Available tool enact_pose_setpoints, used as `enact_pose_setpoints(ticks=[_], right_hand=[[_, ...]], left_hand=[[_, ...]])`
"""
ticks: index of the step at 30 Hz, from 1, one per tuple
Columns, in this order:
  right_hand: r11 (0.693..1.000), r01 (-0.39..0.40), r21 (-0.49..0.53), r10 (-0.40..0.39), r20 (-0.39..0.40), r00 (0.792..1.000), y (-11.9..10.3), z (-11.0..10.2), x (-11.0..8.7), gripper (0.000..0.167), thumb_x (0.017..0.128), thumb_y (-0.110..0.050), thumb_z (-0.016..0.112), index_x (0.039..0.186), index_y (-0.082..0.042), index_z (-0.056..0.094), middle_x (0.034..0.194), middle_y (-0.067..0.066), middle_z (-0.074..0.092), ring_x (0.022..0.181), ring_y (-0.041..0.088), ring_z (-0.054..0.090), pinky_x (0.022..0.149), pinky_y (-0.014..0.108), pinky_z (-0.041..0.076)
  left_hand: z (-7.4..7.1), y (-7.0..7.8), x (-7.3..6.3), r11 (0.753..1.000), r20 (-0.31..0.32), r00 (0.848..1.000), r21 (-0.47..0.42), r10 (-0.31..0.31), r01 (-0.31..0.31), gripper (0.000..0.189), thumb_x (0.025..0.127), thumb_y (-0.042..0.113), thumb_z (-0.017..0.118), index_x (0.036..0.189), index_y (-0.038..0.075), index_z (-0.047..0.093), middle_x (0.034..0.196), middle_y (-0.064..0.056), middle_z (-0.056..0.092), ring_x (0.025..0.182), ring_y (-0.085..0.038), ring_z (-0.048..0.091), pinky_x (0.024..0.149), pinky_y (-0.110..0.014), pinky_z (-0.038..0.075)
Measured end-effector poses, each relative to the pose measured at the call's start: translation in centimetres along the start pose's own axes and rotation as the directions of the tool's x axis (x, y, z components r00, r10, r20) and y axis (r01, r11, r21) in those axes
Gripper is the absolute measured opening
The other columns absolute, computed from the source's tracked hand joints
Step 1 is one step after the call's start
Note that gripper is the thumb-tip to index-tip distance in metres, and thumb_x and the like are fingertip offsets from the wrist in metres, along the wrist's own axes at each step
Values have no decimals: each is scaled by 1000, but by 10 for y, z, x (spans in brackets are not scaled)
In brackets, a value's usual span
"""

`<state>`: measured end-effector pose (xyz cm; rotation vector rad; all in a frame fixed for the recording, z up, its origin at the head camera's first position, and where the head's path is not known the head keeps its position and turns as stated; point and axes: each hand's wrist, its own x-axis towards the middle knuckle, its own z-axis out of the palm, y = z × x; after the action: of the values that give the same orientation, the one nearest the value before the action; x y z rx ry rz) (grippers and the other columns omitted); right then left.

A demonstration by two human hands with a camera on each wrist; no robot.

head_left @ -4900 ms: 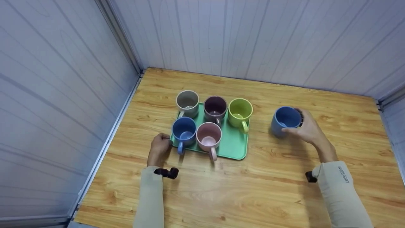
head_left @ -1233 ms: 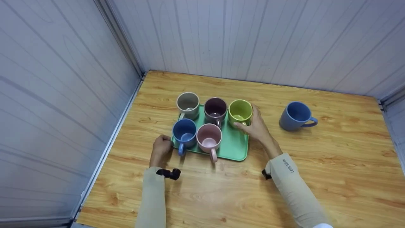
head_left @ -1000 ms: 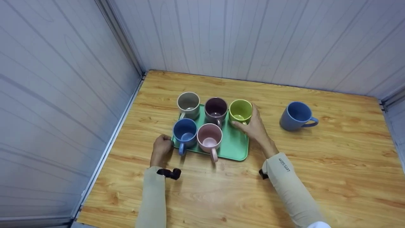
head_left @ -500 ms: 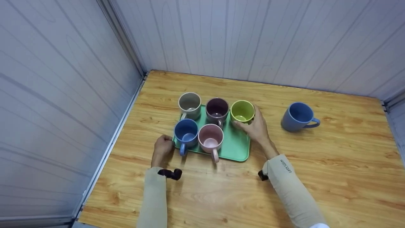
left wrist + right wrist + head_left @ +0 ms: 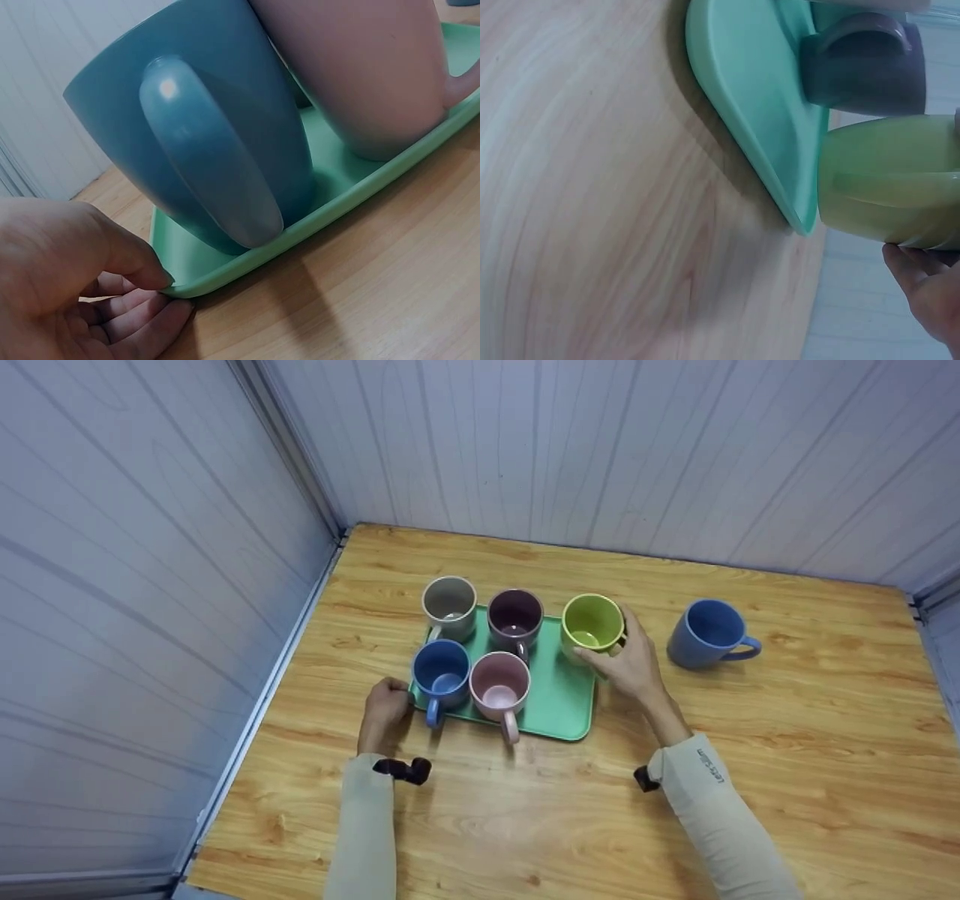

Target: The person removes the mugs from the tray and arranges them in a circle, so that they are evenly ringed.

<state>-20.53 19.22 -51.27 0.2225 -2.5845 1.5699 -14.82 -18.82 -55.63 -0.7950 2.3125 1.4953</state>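
Observation:
My right hand grips a yellow-green mug round its side, thumb at the front. In the right wrist view that mug hangs just above the back right corner of a green tray. My left hand pinches the tray's front left corner; the left wrist view shows the thumb on the rim and curled fingers below. On the tray stand a blue mug nearest that hand, a pink mug, a dark purple mug and a grey mug.
Another blue mug stands upright on the wooden table, right of the tray, its handle pointing right. Pale panel walls close off the table at the back and the left.
My right hand let go of the blue mug on the right, moved left to the yellow-green mug and took hold of it. That mug has now shifted right and up. The left hand stays at the tray.

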Motion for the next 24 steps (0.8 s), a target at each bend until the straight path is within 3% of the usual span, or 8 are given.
enact_pose_setpoints(ticks=[6,13,18,20,24], right_hand=[[1000,5,29,-7,53,999,-2,-18,-7,93,70,-34,84,145,-12,34,138,12,48,126,30,47,103,51,38],[1000,-2,-26,5,101,995,2,-43,-21,98,73,-29,83,149,-7,27,139,17,45,125,33,47,101,52,39],[1000,1,-14,0,98,995,5,-57,-33,96,71,-21,85,148,-8,29,138,18,47,122,34,49,98,53,40],[1000,0,-13,1,99,995,7,-62,-39,97,70,-18,85,149,-10,29,138,18,47,121,34,49,98,51,41],[1000,0,-25,3,112,994,10,-73,-49,97,70,-16,85,149,-13,29,139,15,47,121,31,50,96,37,43]], left_hand=[[0,0,0,999,-4,1000,-51,-15,15,23,87,3,45,108,2,55,110,-14,53,106,-26,48,96,-39,39],[0,-1,-1,992,14,999,-125,-34,35,24,86,1,45,109,2,53,109,-14,51,104,-26,48,92,-37,40],[-2,-3,-2,999,-6,1000,-45,28,-28,24,87,3,46,108,-2,55,107,-16,55,101,-27,51,90,-37,42],[-2,-3,-3,999,-10,999,-19,37,-38,23,88,4,46,108,-2,55,107,-17,55,101,-27,51,90,-36,42],[-3,-3,-5,998,3,1000,-67,5,-5,23,89,3,45,109,-1,54,108,-16,53,103,-27,49,92,-37,41]])
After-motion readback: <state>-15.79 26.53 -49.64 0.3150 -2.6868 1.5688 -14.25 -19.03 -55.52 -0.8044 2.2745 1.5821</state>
